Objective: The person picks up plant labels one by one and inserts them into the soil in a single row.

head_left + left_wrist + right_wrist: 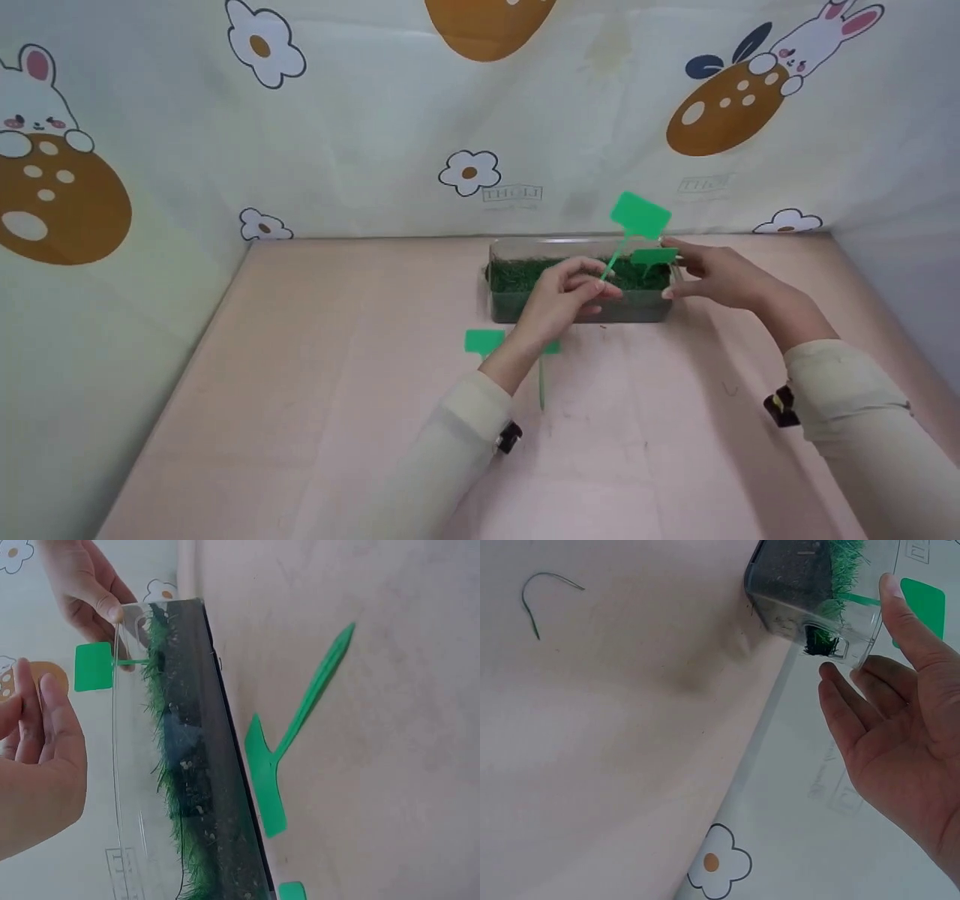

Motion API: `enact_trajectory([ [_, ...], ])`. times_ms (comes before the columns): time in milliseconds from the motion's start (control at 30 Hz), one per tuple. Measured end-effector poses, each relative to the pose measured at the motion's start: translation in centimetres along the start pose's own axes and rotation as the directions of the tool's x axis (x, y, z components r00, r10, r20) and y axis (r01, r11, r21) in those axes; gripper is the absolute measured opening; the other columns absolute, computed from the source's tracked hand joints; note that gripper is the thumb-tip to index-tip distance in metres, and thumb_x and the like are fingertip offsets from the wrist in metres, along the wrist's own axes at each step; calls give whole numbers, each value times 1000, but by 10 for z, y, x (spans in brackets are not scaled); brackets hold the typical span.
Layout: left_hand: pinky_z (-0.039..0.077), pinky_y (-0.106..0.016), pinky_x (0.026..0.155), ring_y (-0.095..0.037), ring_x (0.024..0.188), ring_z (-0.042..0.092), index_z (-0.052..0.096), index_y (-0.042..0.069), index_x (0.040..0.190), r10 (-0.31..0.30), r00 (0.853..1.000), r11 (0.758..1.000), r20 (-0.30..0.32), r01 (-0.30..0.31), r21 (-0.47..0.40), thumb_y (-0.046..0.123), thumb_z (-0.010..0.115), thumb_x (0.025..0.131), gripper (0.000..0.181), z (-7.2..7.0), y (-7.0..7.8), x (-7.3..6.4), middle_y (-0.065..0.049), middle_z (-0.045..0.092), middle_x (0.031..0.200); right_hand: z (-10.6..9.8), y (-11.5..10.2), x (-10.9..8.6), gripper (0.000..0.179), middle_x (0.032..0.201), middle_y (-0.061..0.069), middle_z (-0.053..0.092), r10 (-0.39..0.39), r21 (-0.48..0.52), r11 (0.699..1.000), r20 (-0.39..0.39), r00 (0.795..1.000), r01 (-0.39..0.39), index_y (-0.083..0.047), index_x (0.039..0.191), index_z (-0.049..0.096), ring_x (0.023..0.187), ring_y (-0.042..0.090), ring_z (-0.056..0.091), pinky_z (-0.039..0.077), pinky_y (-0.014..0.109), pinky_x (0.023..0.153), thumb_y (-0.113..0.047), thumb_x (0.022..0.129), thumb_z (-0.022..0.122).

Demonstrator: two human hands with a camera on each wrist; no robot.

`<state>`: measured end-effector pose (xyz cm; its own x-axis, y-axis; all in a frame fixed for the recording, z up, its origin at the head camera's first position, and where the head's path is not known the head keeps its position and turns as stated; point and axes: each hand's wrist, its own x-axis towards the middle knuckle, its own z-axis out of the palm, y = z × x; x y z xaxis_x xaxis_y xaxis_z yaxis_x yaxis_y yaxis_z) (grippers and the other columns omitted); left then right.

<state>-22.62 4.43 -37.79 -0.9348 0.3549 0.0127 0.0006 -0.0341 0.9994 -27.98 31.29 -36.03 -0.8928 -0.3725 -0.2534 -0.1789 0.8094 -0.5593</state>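
A clear plastic planter box (581,307) of dark soil and green grass stands near the table's back edge. The left hand (559,296) pinches the thin stem of a green plant label (641,215), raised above the grass. In the left wrist view the left hand (45,772) shows, but its label does not. The right hand (716,276) grips the box's right end, thumb at the front corner and fingers toward the back. Beside it, another label (654,256) stands in the grass. In the right wrist view the right thumb (911,626) touches the box rim.
Two more green labels lie on the table in front of the box; one (266,772) shows its pointed stem, the other (484,341) is partly behind the left forearm. A loose curved strand (547,576) lies on the table. A printed cloth (360,150) hangs behind.
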Motion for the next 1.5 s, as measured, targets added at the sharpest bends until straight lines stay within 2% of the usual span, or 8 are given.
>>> enact_trajectory([
  [167, 59, -32, 85, -17, 106, 72, 57, 5, 110, -8, 999, 1000, -35, 8, -21, 9, 54, 102, 9, -3, 6, 9, -15, 76, 109, 1, 0, 0, 92, 157, 30, 33, -3, 5, 1000, 6, 1000, 3, -9, 159, 20, 142, 51, 35, 36, 58, 112, -39, 91, 73],
  [367, 59, -29, 84, -18, 102, 73, 56, 7, 111, 6, 1000, 999, -26, -5, 41, 8, 56, 101, 10, -10, 10, 22, -14, 76, 109, 0, -1, 0, 92, 158, 29, 32, 9, 5, 1000, 4, 1000, -9, -10, 160, 19, 143, 50, 35, 36, 57, 113, -37, 91, 73],
  [533, 58, -28, 84, -19, 106, 72, 58, 6, 110, -2, 999, 997, -44, 5, 81, 6, 55, 102, 9, -15, 9, 32, -12, 76, 111, 1, -1, -1, 92, 158, 28, 31, 7, 15, 1000, 6, 1000, -8, -10, 160, 18, 143, 50, 34, 36, 57, 113, -38, 91, 73],
  [700, 57, -28, 86, -18, 105, 72, 62, 3, 118, -25, 998, 998, -62, 29, 54, 2, 53, 101, 19, -17, 6, 40, -14, 75, 113, 0, -2, -2, 91, 157, 29, 32, 9, 7, 1000, 3, 1000, -9, -10, 160, 19, 142, 51, 35, 37, 58, 112, -36, 91, 73],
  [833, 57, -27, 84, -17, 101, 72, 64, 3, 116, -50, 995, 998, -89, 53, 33, 0, 56, 99, 18, -19, 4, 46, -13, 75, 113, 0, -2, -1, 91, 158, 29, 31, 1, 14, 1000, 4, 1000, -1, -10, 160, 19, 143, 51, 34, 37, 57, 112, -36, 91, 73],
  [1033, 56, -27, 85, -19, 102, 72, 64, 4, 115, -30, 993, 999, -117, 36, 42, -1, 58, 98, 19, -20, 0, 50, -13, 75, 110, 1, -1, 1, 91, 158, 29, 31, -25, 6, 1000, -3, 1000, 25, -7, 159, 20, 142, 50, 36, 37, 56, 112, -34, 91, 73],
  [1233, 56, -27, 87, -19, 103, 72, 66, 2, 118, 9, 994, 998, -106, -2, 61, -1, 60, 97, 22, -23, -1, 50, -16, 74, 109, 0, -3, 1, 89, 157, 30, 33, -21, -8, 1000, 0, 1000, 21, -6, 159, 21, 142, 49, 36, 36, 56, 113, -32, 91, 73],
  [1500, 55, -29, 96, -18, 108, 71, 68, 6, 121, -26, 995, 999, -98, 28, 22, 3, 57, 99, 24, -24, -3, 52, -14, 74, 114, -1, -1, 1, 91, 157, 29, 32, 3, 12, 1000, 8, 1000, -3, -9, 160, 20, 143, 50, 34, 36, 57, 112, -35, 91, 73],
])
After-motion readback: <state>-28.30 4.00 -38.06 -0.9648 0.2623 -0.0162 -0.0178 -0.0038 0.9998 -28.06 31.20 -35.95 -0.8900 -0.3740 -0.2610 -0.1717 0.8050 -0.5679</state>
